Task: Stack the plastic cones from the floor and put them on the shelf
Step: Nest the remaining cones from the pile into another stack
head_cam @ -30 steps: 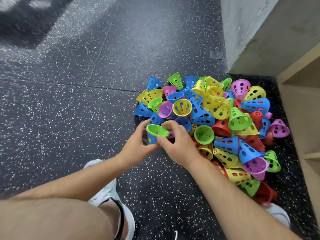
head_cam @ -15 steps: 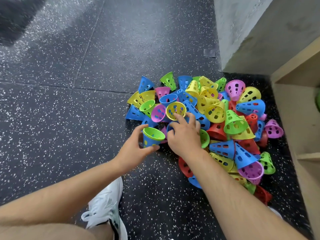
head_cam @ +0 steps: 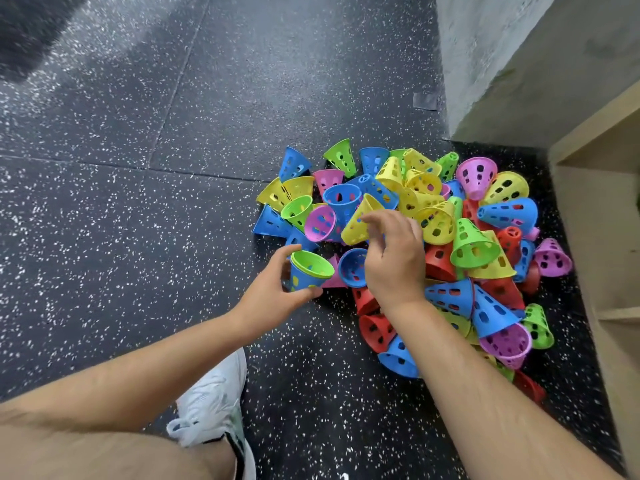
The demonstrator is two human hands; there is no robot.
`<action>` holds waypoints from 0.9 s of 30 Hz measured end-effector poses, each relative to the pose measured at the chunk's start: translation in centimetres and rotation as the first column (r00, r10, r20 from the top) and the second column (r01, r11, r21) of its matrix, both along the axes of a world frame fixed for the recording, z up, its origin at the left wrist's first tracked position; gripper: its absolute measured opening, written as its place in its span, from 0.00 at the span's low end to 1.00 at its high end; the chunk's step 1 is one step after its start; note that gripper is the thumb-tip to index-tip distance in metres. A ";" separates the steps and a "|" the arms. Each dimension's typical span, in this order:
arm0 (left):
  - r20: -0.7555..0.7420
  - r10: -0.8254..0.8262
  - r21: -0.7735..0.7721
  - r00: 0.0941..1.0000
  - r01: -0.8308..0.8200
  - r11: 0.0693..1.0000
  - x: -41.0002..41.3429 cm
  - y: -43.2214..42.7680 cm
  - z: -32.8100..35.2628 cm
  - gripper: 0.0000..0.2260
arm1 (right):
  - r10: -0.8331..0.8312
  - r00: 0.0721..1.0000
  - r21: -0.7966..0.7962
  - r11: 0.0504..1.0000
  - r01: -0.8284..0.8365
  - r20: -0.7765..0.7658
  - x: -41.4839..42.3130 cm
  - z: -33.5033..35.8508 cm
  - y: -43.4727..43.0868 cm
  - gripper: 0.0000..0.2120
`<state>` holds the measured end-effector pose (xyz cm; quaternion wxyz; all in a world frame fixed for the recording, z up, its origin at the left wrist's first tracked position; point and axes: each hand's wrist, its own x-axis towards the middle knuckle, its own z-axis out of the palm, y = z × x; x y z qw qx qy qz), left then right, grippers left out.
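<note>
A heap of perforated plastic cones (head_cam: pixel 460 244) in blue, yellow, green, pink and red lies on the dark speckled floor beside a wooden shelf (head_cam: pixel 602 216). My left hand (head_cam: pixel 273 292) grips a small stack (head_cam: pixel 306 273): a green cone nested in a blue one, mouth up, at the heap's near left edge. My right hand (head_cam: pixel 394 258) is over the heap and pinches a yellow cone (head_cam: pixel 360 221) lifted at a tilt, its wide mouth facing down-left.
The shelf's pale wooden side and compartments run along the right edge. A grey concrete wall (head_cam: pixel 502 64) stands behind the heap. My white shoe (head_cam: pixel 214 410) rests on the floor (head_cam: pixel 138 202) below the left hand.
My right hand went from the stack to the heap and now lifts a yellow cone out of it. The left hand keeps holding the green-in-blue stack in about the same spot.
</note>
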<state>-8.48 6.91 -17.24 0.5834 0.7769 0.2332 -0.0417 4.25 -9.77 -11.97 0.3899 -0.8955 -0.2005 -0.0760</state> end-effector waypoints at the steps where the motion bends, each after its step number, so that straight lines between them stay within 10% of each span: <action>1: -0.002 -0.003 0.000 1.000 0.003 1.000 -0.1 -0.1 -0.1 0.36 | -0.001 0.999 0.048 0.999 0.003 -0.045 -0.2 0.4 0.1 0.12; 19: 0.002 0.051 -0.008 0.999 -0.051 0.999 -3.8 -0.6 -1.4 0.37 | 0.410 0.755 0.039 0.889 -0.456 -0.512 -6.5 -2.9 1.6 0.09; 27: -0.083 -0.072 0.027 0.994 0.074 0.997 -7.4 -2.0 -4.3 0.38 | 0.202 0.967 -0.362 0.899 -0.246 -0.157 -6.3 -4.9 -0.9 0.07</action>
